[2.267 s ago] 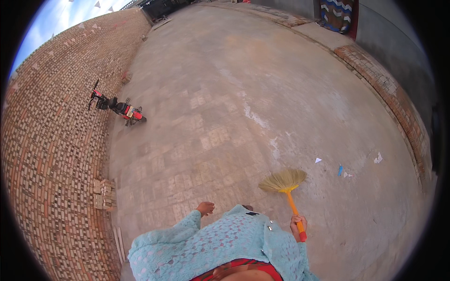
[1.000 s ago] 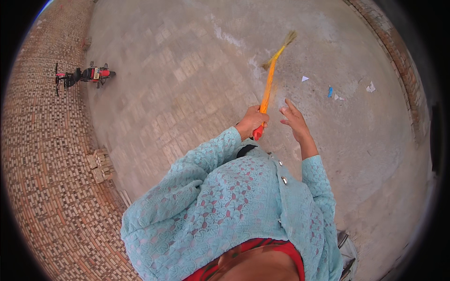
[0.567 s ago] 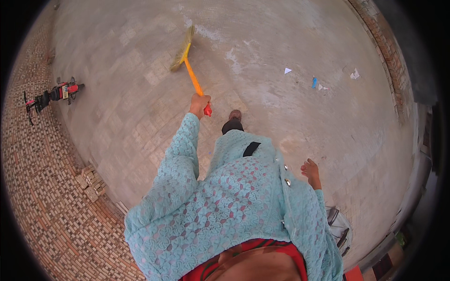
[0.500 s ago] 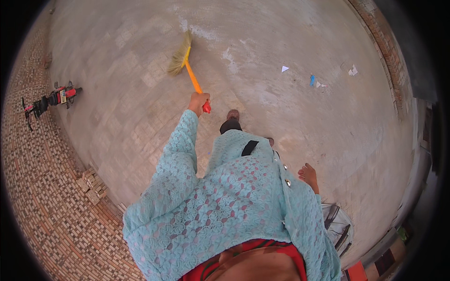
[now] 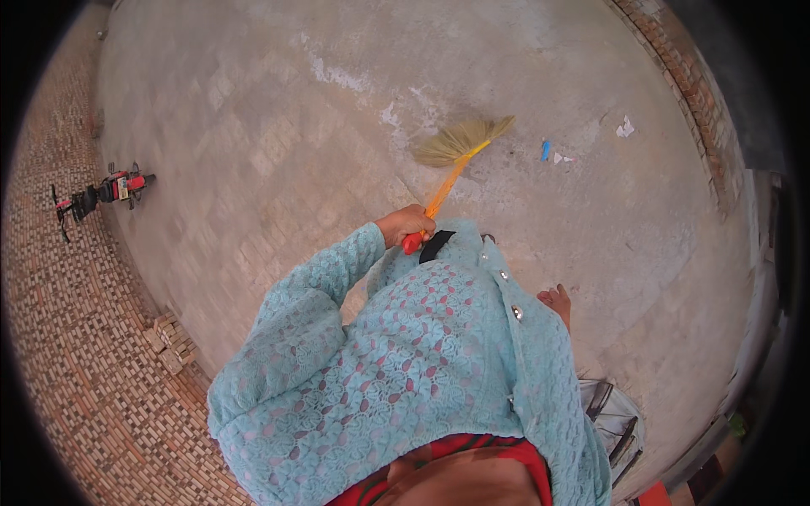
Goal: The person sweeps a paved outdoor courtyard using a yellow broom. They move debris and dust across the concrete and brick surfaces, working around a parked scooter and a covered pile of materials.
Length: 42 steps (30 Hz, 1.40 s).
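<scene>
A grass broom (image 5: pixel 460 145) with a yellow-orange handle and red end cap reaches ahead of me, its pale bristles fanned over the concrete floor. My left hand (image 5: pixel 407 226) is wrapped round the handle just above the red cap, close in front of my body. To the right of the bristles lie a blue scrap (image 5: pixel 545 151), small white scraps (image 5: pixel 563 158) and a crumpled white piece of paper (image 5: pixel 624 127). My right hand (image 5: pixel 556 302) hangs low by my right side, holding nothing, with its fingers loosely bent and a little apart.
A red and black motorcycle (image 5: pixel 103 192) stands at the left, beside patterned brick paving (image 5: pixel 110 363). A few loose bricks (image 5: pixel 171 343) sit at the paving's edge. A brick border (image 5: pixel 688 97) curves along the far right. Near my right side is a grey-white, dark-framed object (image 5: pixel 614 422).
My left hand has swung the broom rightward and nearer my body, and its bristles now fan toward the scraps. A white paper triangle seen before no longer shows. My right hand stays low.
</scene>
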Each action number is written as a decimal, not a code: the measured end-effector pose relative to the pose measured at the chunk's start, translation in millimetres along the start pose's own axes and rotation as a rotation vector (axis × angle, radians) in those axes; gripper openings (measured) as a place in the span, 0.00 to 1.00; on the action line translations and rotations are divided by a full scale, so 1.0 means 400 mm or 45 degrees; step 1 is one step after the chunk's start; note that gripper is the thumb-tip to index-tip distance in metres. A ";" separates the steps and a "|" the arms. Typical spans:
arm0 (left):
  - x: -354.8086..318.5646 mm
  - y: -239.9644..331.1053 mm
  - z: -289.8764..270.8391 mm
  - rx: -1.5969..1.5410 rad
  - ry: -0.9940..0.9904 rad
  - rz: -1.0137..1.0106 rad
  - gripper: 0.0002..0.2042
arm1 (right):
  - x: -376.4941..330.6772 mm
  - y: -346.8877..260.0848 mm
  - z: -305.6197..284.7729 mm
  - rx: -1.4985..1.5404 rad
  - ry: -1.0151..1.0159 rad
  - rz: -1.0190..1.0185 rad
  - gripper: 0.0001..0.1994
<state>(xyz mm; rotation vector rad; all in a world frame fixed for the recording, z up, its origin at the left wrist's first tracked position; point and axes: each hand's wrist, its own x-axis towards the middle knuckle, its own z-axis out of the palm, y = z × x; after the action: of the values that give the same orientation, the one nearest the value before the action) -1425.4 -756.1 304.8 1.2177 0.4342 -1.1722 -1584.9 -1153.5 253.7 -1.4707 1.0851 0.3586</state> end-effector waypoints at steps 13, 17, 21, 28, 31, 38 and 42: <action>-0.262 0.057 -0.063 -0.235 -0.224 0.329 0.26 | 0.034 0.023 -0.040 0.113 0.022 0.110 0.28; -0.331 0.074 -0.080 0.087 0.241 0.381 0.28 | 0.048 0.041 -0.053 0.130 -0.044 0.181 0.28; -0.269 0.061 -0.184 0.331 0.536 0.393 0.26 | 0.017 -0.005 -0.006 -0.025 -0.046 0.148 0.27; 0.016 0.120 -0.323 0.355 0.611 0.286 0.11 | -0.053 0.010 -0.005 0.236 -0.002 0.102 0.27; 0.090 0.134 -0.228 0.465 0.442 0.237 0.11 | -0.134 0.065 -0.007 0.323 0.059 0.160 0.27; 0.221 0.148 0.067 0.421 -0.096 0.120 0.13 | -0.192 0.179 -0.008 0.413 0.270 0.320 0.27; 0.166 0.201 0.157 0.382 -0.253 0.142 0.19 | -0.194 0.174 -0.002 0.437 0.249 0.301 0.27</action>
<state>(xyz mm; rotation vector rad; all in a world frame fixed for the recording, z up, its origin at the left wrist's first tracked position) -1348.5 -850.2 314.0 1.3466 0.0402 -1.2776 -1679.3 -1111.9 269.7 -1.0915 1.4076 0.1821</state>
